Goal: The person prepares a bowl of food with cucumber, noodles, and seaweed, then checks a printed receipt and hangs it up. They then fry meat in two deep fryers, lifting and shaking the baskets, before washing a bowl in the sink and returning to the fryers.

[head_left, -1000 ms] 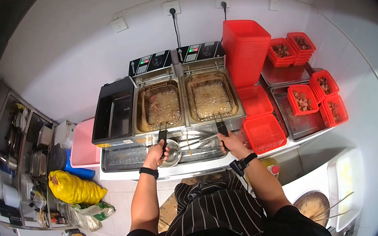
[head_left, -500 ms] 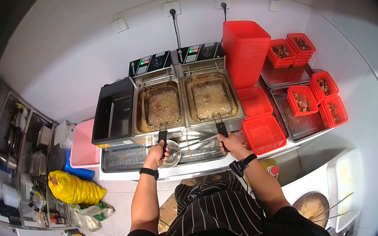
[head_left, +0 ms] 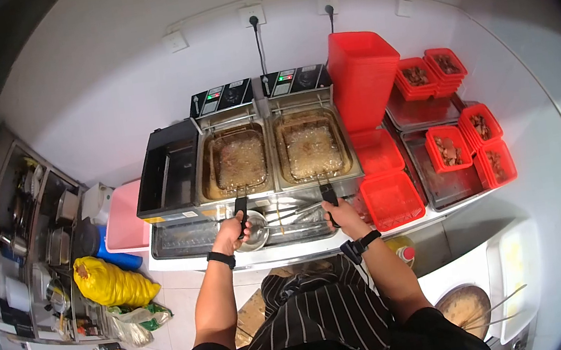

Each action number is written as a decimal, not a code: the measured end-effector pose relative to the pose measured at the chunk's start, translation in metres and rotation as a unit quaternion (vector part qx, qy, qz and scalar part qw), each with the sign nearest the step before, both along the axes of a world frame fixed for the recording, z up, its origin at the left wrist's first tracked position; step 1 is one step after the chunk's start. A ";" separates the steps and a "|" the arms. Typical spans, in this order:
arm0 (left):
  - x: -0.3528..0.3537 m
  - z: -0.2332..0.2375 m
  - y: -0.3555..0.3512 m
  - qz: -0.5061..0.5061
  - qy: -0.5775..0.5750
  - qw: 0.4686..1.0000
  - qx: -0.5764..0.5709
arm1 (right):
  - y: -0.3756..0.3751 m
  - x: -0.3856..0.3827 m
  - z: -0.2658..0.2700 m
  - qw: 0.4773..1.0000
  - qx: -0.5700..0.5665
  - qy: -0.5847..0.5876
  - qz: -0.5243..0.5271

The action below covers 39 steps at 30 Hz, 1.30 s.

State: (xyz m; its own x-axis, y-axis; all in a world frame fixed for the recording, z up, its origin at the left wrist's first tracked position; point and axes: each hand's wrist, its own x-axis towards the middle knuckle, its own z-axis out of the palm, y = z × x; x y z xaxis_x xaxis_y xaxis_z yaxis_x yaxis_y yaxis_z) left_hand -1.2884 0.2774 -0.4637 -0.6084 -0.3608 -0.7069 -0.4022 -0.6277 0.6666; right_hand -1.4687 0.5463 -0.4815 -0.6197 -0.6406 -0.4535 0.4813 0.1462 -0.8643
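My left hand (head_left: 233,232) is wrapped round the black handle (head_left: 241,212) of the left fryer basket (head_left: 239,159). The black handle (head_left: 329,200) of the right fryer basket (head_left: 312,146) is in my right hand (head_left: 342,214). Both baskets sit low in the two side-by-side fryer wells, in bubbling oil. Food in them is mostly hidden by foam. A metal bowl (head_left: 254,231) and long metal utensils (head_left: 296,215) lie on a metal tray just below the fryer, between my hands.
Right of the fryer stand stacked red containers (head_left: 363,79) and an empty red basket (head_left: 392,199). Small red baskets of food (head_left: 448,148) sit on metal trays further right. At left are a pink bin (head_left: 124,217), a yellow sack (head_left: 114,282) and a metal rack (head_left: 40,235).
Both hands keep hold of the basket handles, with almost no movement. The foam pattern on the oil differs, and the camera view has shifted slightly.
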 end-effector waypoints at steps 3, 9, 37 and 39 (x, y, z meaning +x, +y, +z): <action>0.000 0.002 0.001 0.000 -0.007 1.000 0.002 | 0.000 0.002 0.008 1.000 -0.005 0.003 -0.001; 0.000 -0.001 0.000 0.000 -0.008 1.000 -0.007 | 0.000 0.001 0.001 1.000 -0.003 -0.003 -0.010; 0.034 0.054 0.021 0.008 -0.089 0.828 -0.553 | 0.043 0.005 0.041 0.813 0.164 0.550 -0.101; 0.063 0.107 0.025 0.057 -0.016 0.817 -0.574 | 0.076 0.005 0.100 0.792 0.189 0.575 -0.084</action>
